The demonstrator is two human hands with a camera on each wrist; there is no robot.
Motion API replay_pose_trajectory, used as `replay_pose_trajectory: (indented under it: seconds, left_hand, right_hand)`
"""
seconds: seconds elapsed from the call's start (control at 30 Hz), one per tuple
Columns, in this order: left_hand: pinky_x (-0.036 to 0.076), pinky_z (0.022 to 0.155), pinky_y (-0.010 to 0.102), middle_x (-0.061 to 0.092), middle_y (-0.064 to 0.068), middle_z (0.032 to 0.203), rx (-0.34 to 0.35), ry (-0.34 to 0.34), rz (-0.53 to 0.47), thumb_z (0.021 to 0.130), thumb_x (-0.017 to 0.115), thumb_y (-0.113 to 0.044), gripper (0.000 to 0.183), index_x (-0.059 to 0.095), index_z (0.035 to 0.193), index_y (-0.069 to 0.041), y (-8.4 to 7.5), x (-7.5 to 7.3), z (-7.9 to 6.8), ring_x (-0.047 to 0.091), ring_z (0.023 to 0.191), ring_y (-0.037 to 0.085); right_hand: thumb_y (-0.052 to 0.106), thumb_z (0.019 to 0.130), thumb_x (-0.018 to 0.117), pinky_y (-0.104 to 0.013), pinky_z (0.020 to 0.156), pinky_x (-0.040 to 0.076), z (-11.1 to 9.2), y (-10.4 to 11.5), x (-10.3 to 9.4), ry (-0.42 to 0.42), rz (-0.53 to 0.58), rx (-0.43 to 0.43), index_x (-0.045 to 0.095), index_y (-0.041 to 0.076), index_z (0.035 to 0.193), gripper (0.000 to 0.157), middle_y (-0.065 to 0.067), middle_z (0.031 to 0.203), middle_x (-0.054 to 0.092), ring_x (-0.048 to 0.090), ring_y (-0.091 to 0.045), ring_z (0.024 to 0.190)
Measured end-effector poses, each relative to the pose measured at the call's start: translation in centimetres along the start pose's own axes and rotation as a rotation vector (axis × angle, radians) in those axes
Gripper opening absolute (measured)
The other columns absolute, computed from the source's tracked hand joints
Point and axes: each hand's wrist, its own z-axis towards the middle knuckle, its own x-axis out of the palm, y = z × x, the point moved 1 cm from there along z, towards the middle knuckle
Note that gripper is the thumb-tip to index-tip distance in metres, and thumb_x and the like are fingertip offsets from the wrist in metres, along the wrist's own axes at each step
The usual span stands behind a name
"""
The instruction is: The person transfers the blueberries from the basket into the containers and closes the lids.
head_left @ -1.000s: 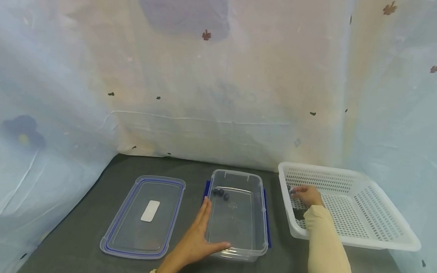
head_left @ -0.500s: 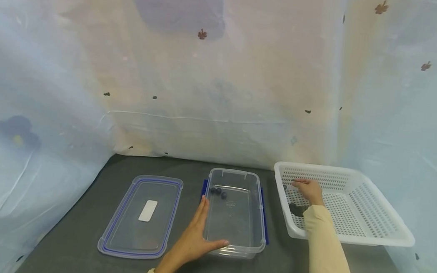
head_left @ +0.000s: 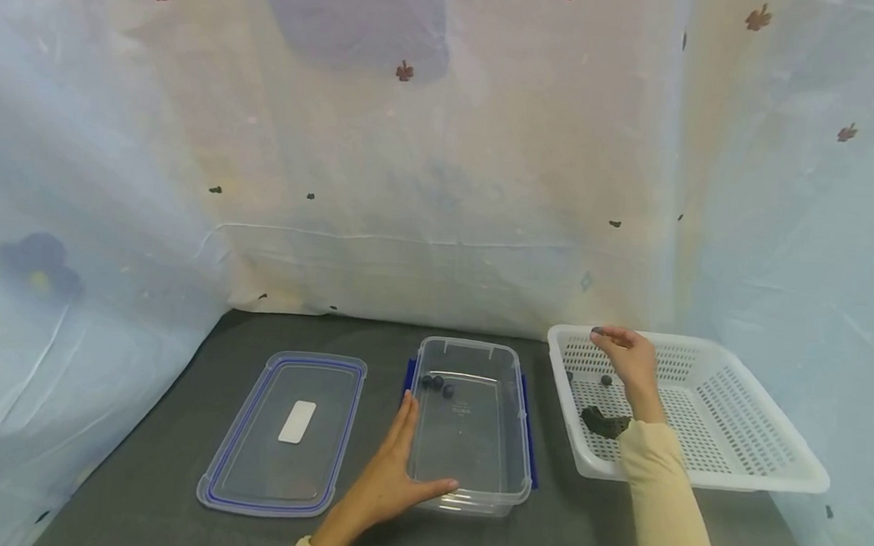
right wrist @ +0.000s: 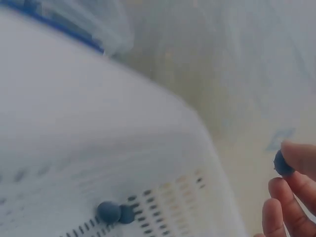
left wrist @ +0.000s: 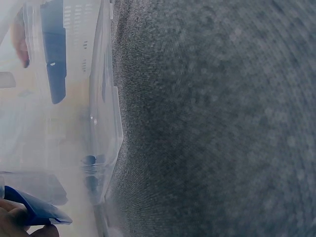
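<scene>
The right grip (head_left: 630,362) is pinched together on a small dark-blue ball (right wrist: 283,163), above the far-left part of the white basket (head_left: 704,444), where two loose balls (head_left: 606,380) and a dark curved thing (head_left: 603,423) lie below it. Off to its left and nearer the person sits the clear box (head_left: 464,450), three round pieces (head_left: 438,383) toward its far-left corner, with the left grip (head_left: 389,472), fingers apart, much closer alongside; beyond that lies the lid (head_left: 268,463).

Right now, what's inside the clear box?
Three dark blue balls, toward far left. From the head view, the left hand hides the near left corner of the box; anything there is covered.
</scene>
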Motion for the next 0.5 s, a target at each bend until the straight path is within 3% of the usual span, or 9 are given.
replay_pose_trajectory:
  seconds: [0.27,0.5]
  left_hand:
    - [0.025,0.107,0.059,-0.005,0.007,0.162,-0.012,0.006,-0.007,0.072,0.071,-0.069,0.124,-0.001,0.157,-0.014,0.0,0.0,0.0,0.010,0.143,0.036]
    - [0.026,0.107,0.059,-0.005,0.006,0.162,-0.020,0.005,-0.010,0.072,0.071,-0.069,0.124,0.001,0.157,-0.012,-0.2,0.0,0.0,0.011,0.143,0.035]
  right_hand:
    - [0.035,0.090,0.070,-0.036,0.089,0.043,-2.1,3.2,0.0,0.041,0.077,-0.095,0.062,0.000,0.125,0.050,-0.009,0.110,0.067,0.055,-0.022,0.108]
    - [0.026,0.091,0.070,-0.036,0.090,0.044,-4.8,7.0,1.6,0.195,0.155,-0.186,0.062,-0.002,0.124,0.043,-0.015,0.113,0.064,0.057,-0.015,0.102]
